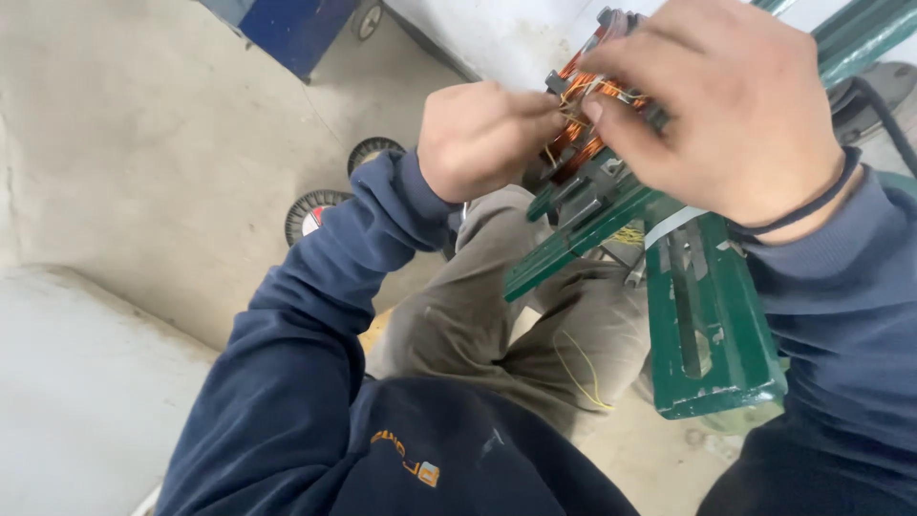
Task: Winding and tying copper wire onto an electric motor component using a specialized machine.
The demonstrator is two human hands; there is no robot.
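The left hand (478, 139) is curled nearly closed, its fingertips pinching thin yellowish wire ends at the side of the copper coil (585, 115), while the right hand (726, 105) drapes over the coil from above, fingers bent and pressing on the windings, seemingly to steady them. The coil sits clamped on a green metal stand (707, 315) above the person's knees, at working height. On the concrete floor (143, 143) lie two round wire spools (315, 215), one with a red-and-white label.

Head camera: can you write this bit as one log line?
left hand: pinching copper coil | right hand: gripping coil top | coil on green stand
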